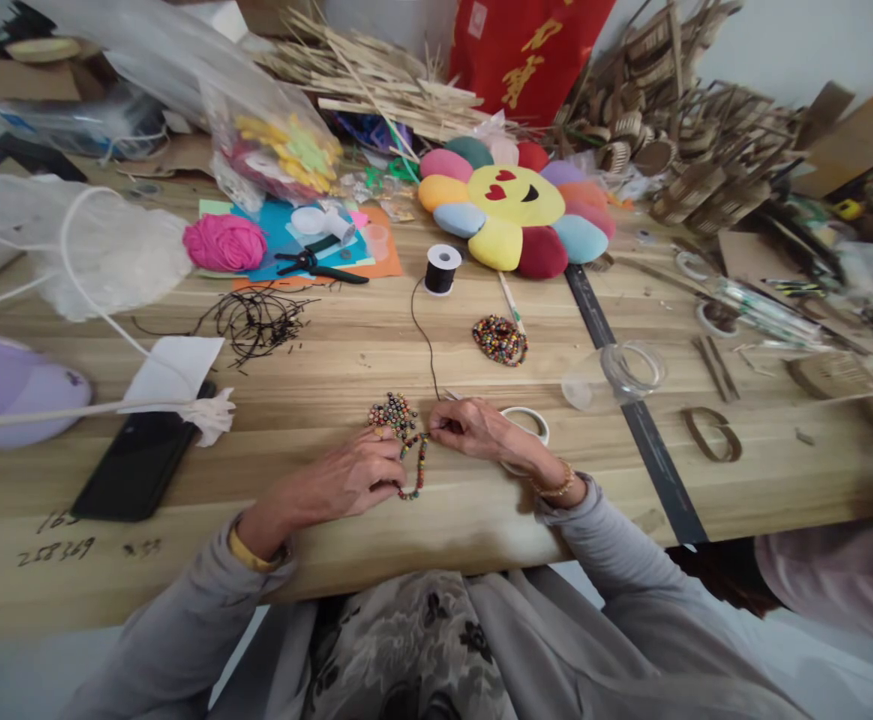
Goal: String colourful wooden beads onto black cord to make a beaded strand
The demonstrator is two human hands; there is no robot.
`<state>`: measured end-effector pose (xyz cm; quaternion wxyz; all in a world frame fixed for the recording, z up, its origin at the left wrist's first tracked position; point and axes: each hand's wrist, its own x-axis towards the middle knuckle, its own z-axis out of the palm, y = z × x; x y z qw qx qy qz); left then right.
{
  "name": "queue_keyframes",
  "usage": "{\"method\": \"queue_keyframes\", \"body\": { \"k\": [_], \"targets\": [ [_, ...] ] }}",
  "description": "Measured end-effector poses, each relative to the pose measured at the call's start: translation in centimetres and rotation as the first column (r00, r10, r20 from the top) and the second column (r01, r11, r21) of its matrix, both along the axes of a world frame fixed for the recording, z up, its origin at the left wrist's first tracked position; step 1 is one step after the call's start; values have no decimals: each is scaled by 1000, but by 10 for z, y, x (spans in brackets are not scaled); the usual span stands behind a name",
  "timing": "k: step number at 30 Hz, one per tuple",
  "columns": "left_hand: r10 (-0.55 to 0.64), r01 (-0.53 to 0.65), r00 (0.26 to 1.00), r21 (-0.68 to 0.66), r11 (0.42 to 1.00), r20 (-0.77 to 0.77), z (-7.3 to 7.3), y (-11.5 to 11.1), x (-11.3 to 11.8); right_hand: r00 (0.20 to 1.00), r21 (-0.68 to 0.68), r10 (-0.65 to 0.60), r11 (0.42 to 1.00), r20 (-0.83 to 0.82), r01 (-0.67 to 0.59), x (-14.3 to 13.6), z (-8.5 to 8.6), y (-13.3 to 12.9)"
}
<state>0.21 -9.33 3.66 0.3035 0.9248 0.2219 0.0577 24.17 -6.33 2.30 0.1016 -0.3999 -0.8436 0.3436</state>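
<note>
My right hand (473, 428) is closed in a pinch where the black cord and one end of the bead string (421, 465) meet. The string of small multicoloured beads hangs in a loop on the table between my hands. My left hand (357, 470) is curled at the left side of that loop, its fingertips hidden, so what they grip cannot be made out. Just beyond my left fingers lies a pile of loose beads (393, 412). Black cord (430, 345) runs from my right fingers to a spool (442, 270). A white ring-shaped handle (542, 425) shows partly beneath my right hand.
A coiled bead strand (500, 340) lies beyond my right hand. Clear tape rolls (633, 370) and a dark ruler strip (635, 430) are to the right. Leftward are a phone (136, 465), black cord scraps (260, 325) and pliers (320, 265). A flower cushion (517, 200) sits behind.
</note>
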Motion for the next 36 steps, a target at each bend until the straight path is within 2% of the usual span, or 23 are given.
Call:
{"method": "queue_keyframes", "body": {
  "k": [9,23,36],
  "targets": [
    [9,-8,1000,-7,1000,25,0,-3,0,1000,-9,-3,1000,-5,3,0,-1,0],
    [-7,7,1000,52,999,1,5,-10,8,1000,-20,-2,1000,19,2,-1,5,-1],
    [42,-42,999,128,991,6,-5,-14,15,1000,-9,6,1000,10,-6,0,1,1]
  ]
}}
